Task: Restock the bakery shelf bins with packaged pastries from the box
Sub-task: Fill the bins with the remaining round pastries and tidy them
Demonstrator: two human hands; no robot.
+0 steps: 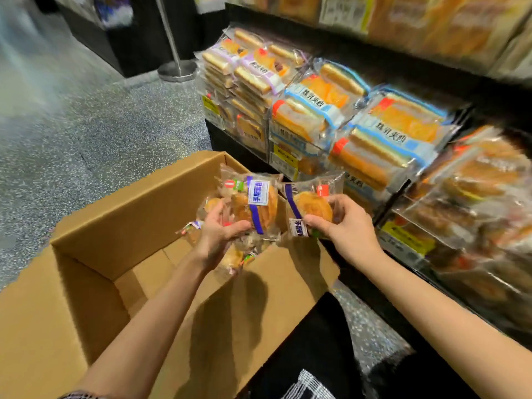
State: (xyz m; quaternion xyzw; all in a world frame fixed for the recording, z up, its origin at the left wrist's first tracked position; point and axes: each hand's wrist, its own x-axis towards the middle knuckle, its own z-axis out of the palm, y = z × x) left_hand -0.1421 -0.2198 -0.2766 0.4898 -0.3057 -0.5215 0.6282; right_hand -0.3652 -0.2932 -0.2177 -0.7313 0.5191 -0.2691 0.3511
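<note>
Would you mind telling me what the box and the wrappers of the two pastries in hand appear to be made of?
The box looks like plain brown corrugated cardboard: matte, with folded flaps. The wrappers on the pastry in the left hand and the pastry in the right hand seem to be thin clear plastic film: glossy, crinkled, with the pastry showing through.

Speckled grey floor (86, 133): open cardboard box (138, 214), metal stanchion base (177, 71). Black shelf (403, 73): stacked packaged pastries (322, 105).
</note>
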